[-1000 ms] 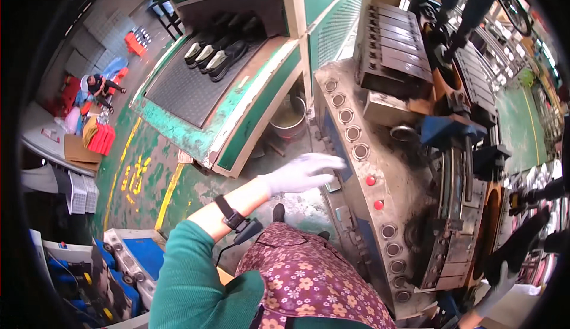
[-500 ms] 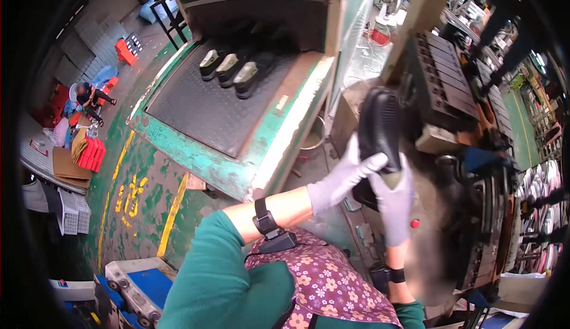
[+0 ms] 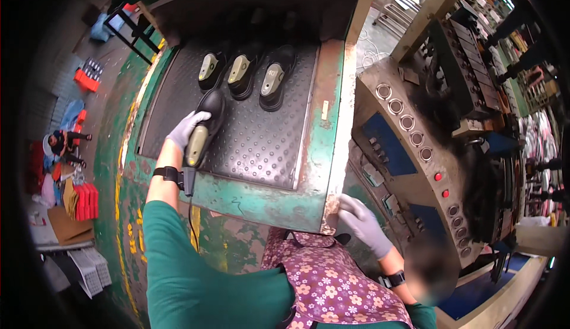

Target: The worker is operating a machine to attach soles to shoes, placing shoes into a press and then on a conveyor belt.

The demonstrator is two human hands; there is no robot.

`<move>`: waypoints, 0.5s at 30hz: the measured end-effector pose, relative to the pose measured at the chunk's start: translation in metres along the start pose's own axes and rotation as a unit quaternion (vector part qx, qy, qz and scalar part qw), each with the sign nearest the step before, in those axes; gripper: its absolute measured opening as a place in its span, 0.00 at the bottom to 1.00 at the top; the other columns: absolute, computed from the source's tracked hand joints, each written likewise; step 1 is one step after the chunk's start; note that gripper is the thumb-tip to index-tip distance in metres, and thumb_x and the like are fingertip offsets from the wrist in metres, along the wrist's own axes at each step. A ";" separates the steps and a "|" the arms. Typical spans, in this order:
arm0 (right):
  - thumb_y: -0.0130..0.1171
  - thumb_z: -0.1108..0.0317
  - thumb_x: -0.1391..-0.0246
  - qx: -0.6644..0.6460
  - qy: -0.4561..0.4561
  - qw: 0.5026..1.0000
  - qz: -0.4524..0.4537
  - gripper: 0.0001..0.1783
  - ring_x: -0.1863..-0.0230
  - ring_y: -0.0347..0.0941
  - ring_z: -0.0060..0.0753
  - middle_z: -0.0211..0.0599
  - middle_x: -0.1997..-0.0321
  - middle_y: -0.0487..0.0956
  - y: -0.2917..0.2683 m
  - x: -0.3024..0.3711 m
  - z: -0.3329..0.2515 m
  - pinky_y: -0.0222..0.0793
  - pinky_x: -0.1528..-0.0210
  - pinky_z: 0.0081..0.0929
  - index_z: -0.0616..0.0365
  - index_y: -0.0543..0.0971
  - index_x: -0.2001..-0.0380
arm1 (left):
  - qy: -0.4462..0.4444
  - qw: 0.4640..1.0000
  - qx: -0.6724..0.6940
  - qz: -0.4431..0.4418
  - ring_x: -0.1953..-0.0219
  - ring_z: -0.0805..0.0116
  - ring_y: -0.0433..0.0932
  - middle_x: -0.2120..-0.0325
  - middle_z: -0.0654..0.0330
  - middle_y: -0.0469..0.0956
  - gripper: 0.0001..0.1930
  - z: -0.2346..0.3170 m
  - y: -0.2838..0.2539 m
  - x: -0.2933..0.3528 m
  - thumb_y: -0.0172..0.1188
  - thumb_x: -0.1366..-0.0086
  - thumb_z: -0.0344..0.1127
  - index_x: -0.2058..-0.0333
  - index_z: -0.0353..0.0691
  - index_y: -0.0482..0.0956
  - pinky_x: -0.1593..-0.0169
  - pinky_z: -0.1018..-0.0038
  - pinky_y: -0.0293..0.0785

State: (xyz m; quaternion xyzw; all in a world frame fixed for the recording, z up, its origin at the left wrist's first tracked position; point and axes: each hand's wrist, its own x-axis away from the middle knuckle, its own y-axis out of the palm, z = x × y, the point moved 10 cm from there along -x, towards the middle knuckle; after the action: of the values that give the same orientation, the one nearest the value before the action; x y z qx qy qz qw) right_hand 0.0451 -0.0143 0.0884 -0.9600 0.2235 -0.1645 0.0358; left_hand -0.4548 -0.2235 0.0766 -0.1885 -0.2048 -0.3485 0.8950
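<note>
My left hand (image 3: 189,128), in a pale glove, grips a black shoe (image 3: 212,104) with a yellow-green shoe last (image 3: 196,148) in it. The shoe is over the near left part of a dark studded conveyor belt (image 3: 249,151), toe pointing away from me. Whether it touches the belt I cannot tell. Beyond it, three similar black shoes on lasts stand side by side: a left one (image 3: 209,70), a middle one (image 3: 240,76) and a right one (image 3: 274,82). My gloved right hand (image 3: 362,223) holds nothing, fingers stretched beside the belt frame's near right corner.
A worn green metal frame (image 3: 261,201) borders the belt, whose far end runs into a dark machine opening. To the right stands a machine panel (image 3: 409,127) with round fittings and red buttons (image 3: 438,177). A seated person (image 3: 62,145) is at far left, near orange-red stacks (image 3: 86,201).
The shoe, earlier in both hands at the right, is now over the belt in my left hand. My right hand has let go and moved lower. My view has shifted too.
</note>
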 end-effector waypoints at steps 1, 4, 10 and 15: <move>0.59 0.62 0.35 -0.010 0.024 0.999 0.031 0.28 0.40 0.74 0.35 0.42 0.39 0.75 -0.011 0.013 0.018 0.69 0.39 0.30 0.63 0.70 0.36 | -0.045 0.999 -0.013 0.011 0.70 0.69 0.77 0.68 0.62 0.80 0.22 -0.017 -0.023 -0.012 0.67 0.43 0.55 0.57 0.45 0.80 0.63 0.69 0.76; 0.60 0.64 0.35 -0.003 0.093 0.989 0.114 0.27 0.42 0.75 0.31 0.40 0.40 0.76 -0.037 0.059 0.065 0.69 0.40 0.27 0.63 0.71 0.36 | -0.152 0.987 -0.033 0.036 0.72 0.67 0.76 0.71 0.62 0.79 0.21 -0.042 -0.049 -0.026 0.67 0.44 0.56 0.62 0.47 0.81 0.65 0.67 0.75; 0.59 0.63 0.34 -0.038 0.139 0.972 0.183 0.28 0.37 0.70 0.30 0.43 0.35 0.73 -0.049 0.127 0.114 0.66 0.36 0.27 0.65 0.69 0.35 | -0.211 0.976 0.009 0.057 0.76 0.63 0.75 0.70 0.62 0.82 0.18 -0.057 -0.072 -0.029 0.65 0.42 0.58 0.63 0.52 0.83 0.69 0.64 0.73; 0.57 0.65 0.33 -0.094 0.180 0.949 0.240 0.30 0.33 0.67 0.35 0.48 0.35 0.73 -0.040 0.176 0.139 0.61 0.32 0.29 0.68 0.66 0.34 | -0.065 0.991 -0.112 -0.018 0.46 0.65 0.76 0.46 0.58 0.78 0.44 -0.061 -0.080 -0.034 0.71 0.43 0.60 0.35 0.40 0.67 0.42 0.65 0.70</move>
State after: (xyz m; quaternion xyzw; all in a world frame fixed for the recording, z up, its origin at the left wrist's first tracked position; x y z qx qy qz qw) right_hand 0.2568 -0.0570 0.0156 -0.8315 0.4647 -0.2992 -0.0567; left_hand -0.5190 -0.2888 0.0238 -0.3061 -0.2252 -0.3727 0.8466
